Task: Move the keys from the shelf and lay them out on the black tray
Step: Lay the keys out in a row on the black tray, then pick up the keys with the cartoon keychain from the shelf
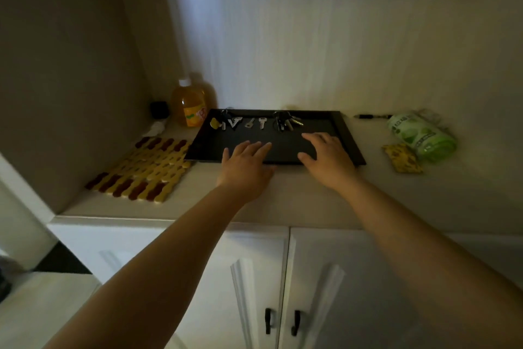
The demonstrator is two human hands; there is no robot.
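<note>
A black tray (pixel 346 133) lies on the pale shelf, close to the back wall. Along its far edge sit a key set with a yellow tag (pixel 216 123), a pair of keys (pixel 234 122), two single silver keys (pixel 249 123) (pixel 262 123), and a dark bunch of keys on rings (pixel 285 121). My left hand (pixel 246 161) lies flat over the tray's near edge with straight fingers. My right hand (pixel 325 154) rests flat on the tray's near right part, fingers spread. Neither hand holds anything.
A yellow-and-brown wooden mat (pixel 141 169) lies left of the tray. An orange bottle (pixel 190 103) and a small black object (pixel 159 109) stand in the back left corner. A pen (pixel 372 116), a green roll pack (pixel 421 133) and a yellow packet (pixel 402 157) lie to the right. White cabinet doors (pixel 283 292) are below.
</note>
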